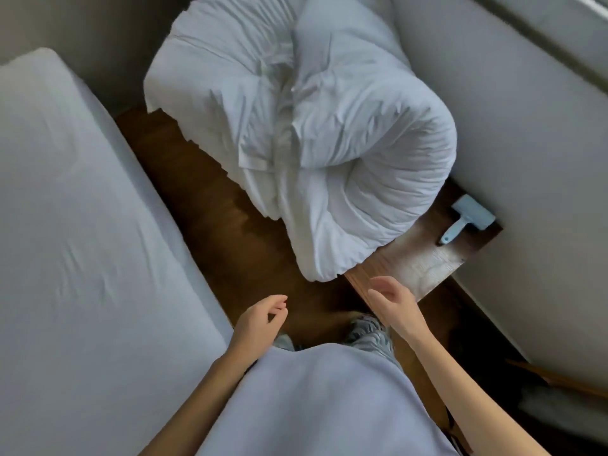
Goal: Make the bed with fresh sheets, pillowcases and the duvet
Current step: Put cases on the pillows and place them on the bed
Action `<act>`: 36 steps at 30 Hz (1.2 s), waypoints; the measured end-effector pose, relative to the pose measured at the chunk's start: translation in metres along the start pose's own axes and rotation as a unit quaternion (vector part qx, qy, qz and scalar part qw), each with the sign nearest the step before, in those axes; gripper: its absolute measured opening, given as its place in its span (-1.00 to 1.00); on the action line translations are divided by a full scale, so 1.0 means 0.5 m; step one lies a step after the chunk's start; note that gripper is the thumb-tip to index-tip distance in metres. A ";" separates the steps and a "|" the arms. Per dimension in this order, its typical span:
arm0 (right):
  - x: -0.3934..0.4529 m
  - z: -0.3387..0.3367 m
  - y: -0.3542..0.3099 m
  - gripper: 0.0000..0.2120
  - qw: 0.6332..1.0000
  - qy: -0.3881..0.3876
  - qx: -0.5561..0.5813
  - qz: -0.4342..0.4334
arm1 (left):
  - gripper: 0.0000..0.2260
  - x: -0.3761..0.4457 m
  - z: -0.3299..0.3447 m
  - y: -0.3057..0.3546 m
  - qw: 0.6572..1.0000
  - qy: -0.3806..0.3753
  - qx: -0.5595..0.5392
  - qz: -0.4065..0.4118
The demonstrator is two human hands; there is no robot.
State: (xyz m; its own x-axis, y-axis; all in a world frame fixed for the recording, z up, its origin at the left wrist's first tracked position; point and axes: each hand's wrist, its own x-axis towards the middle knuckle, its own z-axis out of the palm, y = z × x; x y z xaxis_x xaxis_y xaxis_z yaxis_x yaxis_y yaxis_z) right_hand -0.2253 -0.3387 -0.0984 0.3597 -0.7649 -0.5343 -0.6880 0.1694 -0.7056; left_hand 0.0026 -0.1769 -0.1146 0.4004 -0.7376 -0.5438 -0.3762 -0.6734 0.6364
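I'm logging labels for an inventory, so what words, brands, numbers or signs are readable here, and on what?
None can be read.
The duvet, the bed and the wooden table show no print.
The blue brush shows no lettering; any mark would be too small to read.

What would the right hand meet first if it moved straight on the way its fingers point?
Probably the lower edge of the bundled duvet, which hangs over the wooden table just beyond the right hand. Depth is unclear, though.
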 end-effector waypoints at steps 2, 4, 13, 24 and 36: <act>-0.009 0.067 -0.069 -0.75 1.000 -0.012 0.007 -0.026 | -0.72 -0.015 -0.067 -0.058 1.000 0.003 -0.007 -0.014; -0.016 0.125 -0.138 -0.73 0.998 -0.023 0.000 -0.052 | -0.72 -0.023 -0.129 -0.112 0.998 0.024 -0.024 -0.046; 0.067 0.253 -0.330 -0.77 0.992 -0.056 -0.049 -0.104 | -0.77 0.013 -0.285 -0.239 0.965 0.141 -0.180 -0.133; 0.398 0.385 -0.634 -0.77 0.966 -0.164 -0.113 -0.162 | -0.77 0.258 -0.512 -0.198 0.931 0.214 -0.224 -0.190; 0.696 0.421 -0.938 -0.77 0.984 -0.100 -0.068 -0.131 | -0.76 0.643 -0.873 -0.134 0.963 0.170 -0.175 -0.118</act>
State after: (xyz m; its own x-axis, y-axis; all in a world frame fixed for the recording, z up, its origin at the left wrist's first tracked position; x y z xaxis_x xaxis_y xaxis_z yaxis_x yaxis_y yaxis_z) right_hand 0.3551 -0.5536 -0.0514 0.6428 -0.6315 -0.4336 -0.6287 -0.1116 -0.7696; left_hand 0.5212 -0.3469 -0.0930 0.7127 -0.4672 -0.5232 0.0397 -0.7178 0.6951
